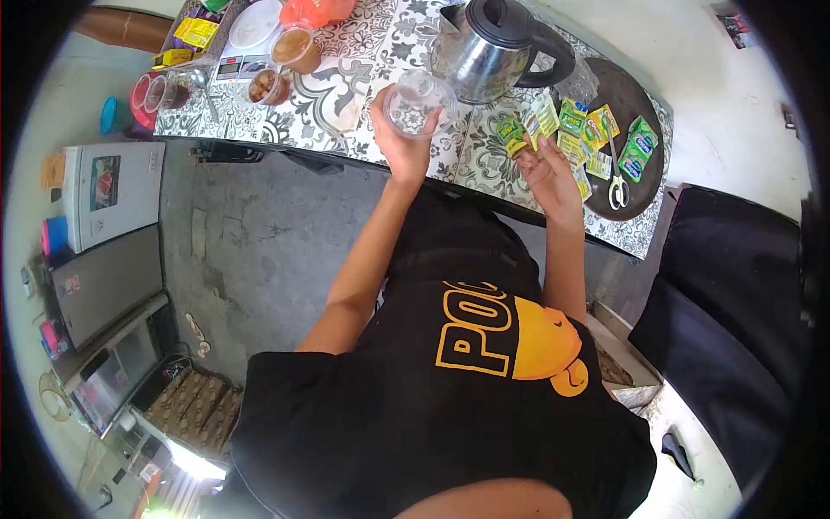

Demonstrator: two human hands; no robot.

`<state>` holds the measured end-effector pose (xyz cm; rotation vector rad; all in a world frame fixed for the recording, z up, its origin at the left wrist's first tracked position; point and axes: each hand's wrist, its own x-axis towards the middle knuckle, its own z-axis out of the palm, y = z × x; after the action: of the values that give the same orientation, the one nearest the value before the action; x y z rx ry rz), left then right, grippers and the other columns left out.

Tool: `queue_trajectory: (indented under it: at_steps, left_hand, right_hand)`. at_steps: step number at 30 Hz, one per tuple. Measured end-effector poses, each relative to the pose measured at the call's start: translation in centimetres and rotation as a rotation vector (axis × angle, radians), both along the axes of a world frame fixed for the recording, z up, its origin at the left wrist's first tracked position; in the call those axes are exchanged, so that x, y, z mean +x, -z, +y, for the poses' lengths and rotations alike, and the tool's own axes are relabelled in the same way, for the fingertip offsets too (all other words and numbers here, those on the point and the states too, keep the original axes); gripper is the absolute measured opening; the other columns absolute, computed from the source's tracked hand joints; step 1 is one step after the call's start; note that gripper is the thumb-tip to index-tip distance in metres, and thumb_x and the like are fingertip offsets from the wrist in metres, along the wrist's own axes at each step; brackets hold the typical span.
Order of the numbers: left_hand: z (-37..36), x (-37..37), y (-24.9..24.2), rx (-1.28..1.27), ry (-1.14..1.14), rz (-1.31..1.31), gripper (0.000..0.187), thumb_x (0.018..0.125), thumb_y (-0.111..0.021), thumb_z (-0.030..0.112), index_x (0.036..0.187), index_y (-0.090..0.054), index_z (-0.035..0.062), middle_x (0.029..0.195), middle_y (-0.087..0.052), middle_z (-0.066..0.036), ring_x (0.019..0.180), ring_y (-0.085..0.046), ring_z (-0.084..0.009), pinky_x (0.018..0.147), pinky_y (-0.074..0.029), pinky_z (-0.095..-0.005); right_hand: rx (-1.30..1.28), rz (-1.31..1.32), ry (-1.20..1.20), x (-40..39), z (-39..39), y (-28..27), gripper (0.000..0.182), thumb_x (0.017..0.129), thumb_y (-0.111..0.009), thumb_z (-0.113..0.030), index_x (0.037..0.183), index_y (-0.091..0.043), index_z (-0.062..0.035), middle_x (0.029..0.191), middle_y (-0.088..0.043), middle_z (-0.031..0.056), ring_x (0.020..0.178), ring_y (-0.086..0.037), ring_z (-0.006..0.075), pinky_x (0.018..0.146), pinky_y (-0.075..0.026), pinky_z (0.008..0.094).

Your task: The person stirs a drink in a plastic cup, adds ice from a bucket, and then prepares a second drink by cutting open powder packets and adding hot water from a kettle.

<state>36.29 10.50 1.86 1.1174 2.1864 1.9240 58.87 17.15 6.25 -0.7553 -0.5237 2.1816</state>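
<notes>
My left hand [403, 143] is wrapped around a clear plastic cup [421, 102] and holds it over the patterned table edge; no contents show through it. Pinched in the fingers of my right hand [551, 173] are small green and yellow sachets [512, 133]. Just beyond that hand, a dark round tray [635, 156] carries several more sachets [596, 127] and a pair of white-handled scissors [619, 192]. Between and behind my hands stands a steel electric kettle [484, 60] with a black lid and handle.
On the left of the patterned table [346, 95] are cups of brown drink [296, 50], a cup with ice [268, 87], a kitchen scale [242, 67], a spoon [206, 91] and an orange plastic bag [318, 12]. A white fridge [112, 190] stands far left, a black-covered object [735, 320] right.
</notes>
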Motion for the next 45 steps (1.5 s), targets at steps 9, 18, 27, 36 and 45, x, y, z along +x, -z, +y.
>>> queue_trajectory:
  at_steps: [9, 18, 27, 36, 45]
  left_hand:
    - [0.0, 0.2, -0.3, -0.019, -0.027, -0.017, 0.071, 0.063, -0.089, 0.013, 0.12, -0.049, -0.0021, 0.114, -0.057, -0.014, 0.107, -0.055, -0.0252, 0.094, -0.044, -0.0373]
    - [-1.0, -0.6, 1.9, -0.381, 0.213, 0.043, 0.063, 0.066, -0.085, 0.014, 0.117, -0.052, -0.0037, 0.107, -0.058, -0.019, 0.101, -0.056, -0.0371, 0.092, -0.042, -0.045]
    - [-1.8, -0.9, 4.2, -0.303, 0.178, 0.189, 0.064, 0.061, -0.084, 0.015, 0.116, -0.055, -0.0002, 0.101, -0.059, -0.015, 0.099, -0.054, -0.0356, 0.092, -0.039, -0.0445]
    - [-0.8, -0.8, 5.7, -0.372, 0.26, 0.334, 0.07, 0.057, -0.087, 0.029, 0.117, -0.059, 0.0051, 0.103, -0.063, -0.009, 0.104, -0.055, -0.0311, 0.096, -0.034, -0.0461]
    - [-3.1, -0.7, 7.2, -0.287, 0.392, 0.097, 0.092, 0.064, -0.078, 0.012, 0.142, -0.031, -0.0027, 0.129, -0.045, -0.022, 0.122, -0.04, -0.0379, 0.105, -0.028, -0.0458]
  right_hand:
    - [0.0, -0.061, 0.009, 0.3, 0.2, -0.1, 0.013, 0.094, -0.058, -0.009, 0.105, -0.06, -0.0021, 0.103, -0.064, 0.0113, 0.076, -0.053, 0.0149, 0.07, -0.045, 0.0283]
    - [0.009, -0.02, 0.028, 0.5, 0.3, 0.4, 0.019, 0.092, -0.063, -0.01, 0.109, -0.062, -0.0016, 0.103, -0.067, 0.0124, 0.076, -0.063, 0.0159, 0.07, -0.05, 0.0283]
    - [-0.013, 0.006, 0.062, 0.3, 0.1, 1.0, 0.019, 0.09, -0.064, -0.008, 0.108, -0.062, -0.0021, 0.104, -0.067, 0.0125, 0.076, -0.062, 0.0152, 0.071, -0.05, 0.0281]
    - [-0.087, -0.079, 0.142, -0.6, -0.9, 0.1, 0.012, 0.092, -0.063, -0.011, 0.102, -0.061, -0.0046, 0.1, -0.064, 0.0114, 0.078, -0.057, 0.0168, 0.071, -0.048, 0.0289]
    - [-0.06, -0.12, 0.213, 8.7, -1.4, 4.0, 0.026, 0.095, -0.057, -0.008, 0.118, -0.052, 0.0018, 0.092, -0.061, 0.006, 0.076, -0.058, 0.0133, 0.071, -0.049, 0.0249]
